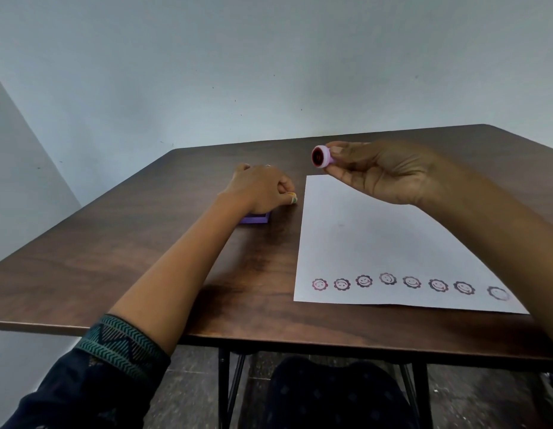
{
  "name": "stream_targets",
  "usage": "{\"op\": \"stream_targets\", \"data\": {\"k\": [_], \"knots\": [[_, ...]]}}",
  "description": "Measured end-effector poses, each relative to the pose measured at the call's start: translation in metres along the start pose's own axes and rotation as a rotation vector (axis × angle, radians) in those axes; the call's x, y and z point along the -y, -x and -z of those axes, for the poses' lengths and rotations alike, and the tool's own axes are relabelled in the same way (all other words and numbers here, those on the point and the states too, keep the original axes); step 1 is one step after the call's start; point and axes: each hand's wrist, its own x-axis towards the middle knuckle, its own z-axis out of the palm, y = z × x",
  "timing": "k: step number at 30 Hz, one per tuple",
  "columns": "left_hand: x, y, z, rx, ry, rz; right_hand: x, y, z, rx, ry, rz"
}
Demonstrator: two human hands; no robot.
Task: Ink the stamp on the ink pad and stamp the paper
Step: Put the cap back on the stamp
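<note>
My right hand (383, 171) pinches a small round pink stamp (321, 156) in the air above the far edge of the paper, its dark inked face turned to the left. The white paper (377, 243) lies on the table at the right, with a row of several smiley-flower prints (411, 284) along its near edge. My left hand (262, 188) sits on top of the purple ink pad (256, 218), fingers curled, and hides most of it; only the pad's near side shows.
The dark wooden table (145, 243) stands against a pale wall. Its near edge runs above my lap and the black table legs. Bare wood lies to the left of the ink pad and between pad and paper.
</note>
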Motion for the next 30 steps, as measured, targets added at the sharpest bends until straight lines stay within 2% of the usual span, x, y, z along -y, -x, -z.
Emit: {"op": "stream_targets", "data": {"k": [3, 5, 9, 12, 17, 30], "knots": [[-0.002, 0.002, 0.002, -0.013, 0.023, 0.011, 0.000, 0.000, 0.000, -0.006, -0.008, -0.002], [-0.004, 0.003, 0.006, -0.041, 0.125, 0.032, 0.000, 0.000, 0.000, -0.013, -0.016, 0.000], [-0.009, 0.009, 0.018, -0.079, 0.852, 0.024, -0.001, -0.001, 0.001, -0.018, -0.052, 0.014], [-0.009, 0.011, 0.027, -0.136, 1.071, 0.033, -0.003, -0.001, -0.001, -0.023, -0.086, 0.041], [-0.013, 0.014, 0.034, -0.120, 1.189, -0.006, -0.003, -0.001, -0.001, 0.000, -0.185, 0.073], [-0.020, 0.012, 0.028, -0.085, 1.228, -0.070, -0.009, -0.003, -0.002, -0.063, -0.101, 0.134]]}}
